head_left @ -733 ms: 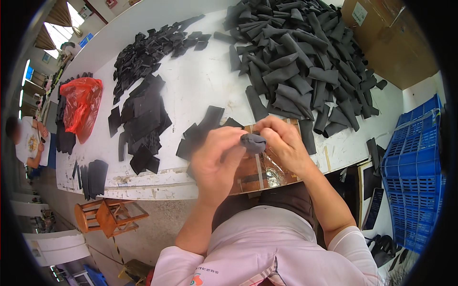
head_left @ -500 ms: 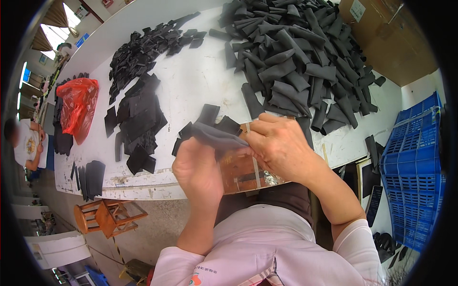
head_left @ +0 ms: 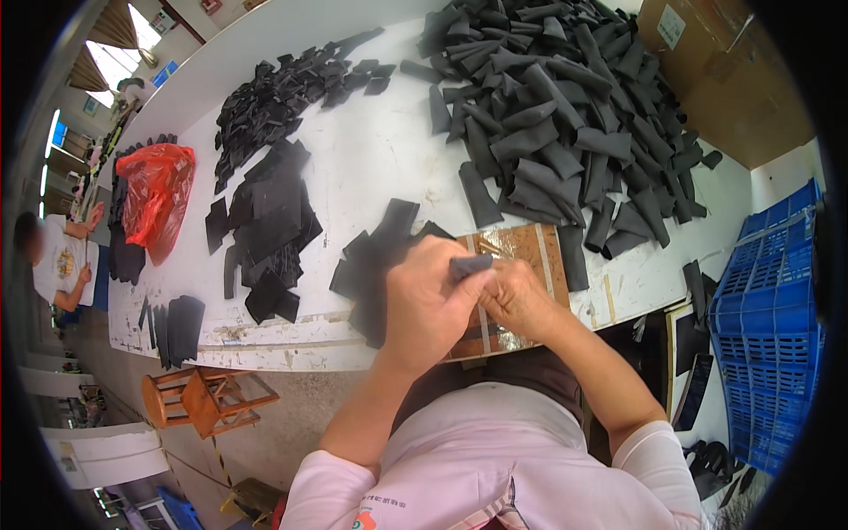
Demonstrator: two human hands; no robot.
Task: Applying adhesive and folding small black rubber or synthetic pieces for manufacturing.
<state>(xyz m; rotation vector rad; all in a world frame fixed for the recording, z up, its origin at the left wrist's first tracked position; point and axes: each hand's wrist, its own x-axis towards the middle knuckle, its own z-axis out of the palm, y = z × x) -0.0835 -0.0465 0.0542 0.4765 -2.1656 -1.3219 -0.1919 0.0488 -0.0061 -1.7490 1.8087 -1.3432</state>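
Both hands meet above a brown taped board [head_left: 541, 256] at the table's front edge. My left hand [head_left: 427, 305] is closed around a dark grey fabric tube [head_left: 471, 264], whose small end pokes out by the thumb. A blurred dark length on the far side of this hand looks like the rest of the tube. Pressed against that end, my right hand [head_left: 523, 299] has its fingers curled in, pinching it near the left thumb. Flat black fabric pieces [head_left: 397, 221] lie on the table just beyond the left hand.
A large heap of dark grey tubes [head_left: 548, 115] covers the far right of the white table. Black flat pieces [head_left: 269, 203] are piled to the left, near a red plastic bag [head_left: 157, 199]. Blue crates [head_left: 767, 327] and a cardboard box [head_left: 724, 79] stand right; a wooden stool [head_left: 208, 397], lower left.
My left hand has moved right and turned over, closing round the tube that stretched between both hands. My right hand has come down slightly, and more of the board shows.
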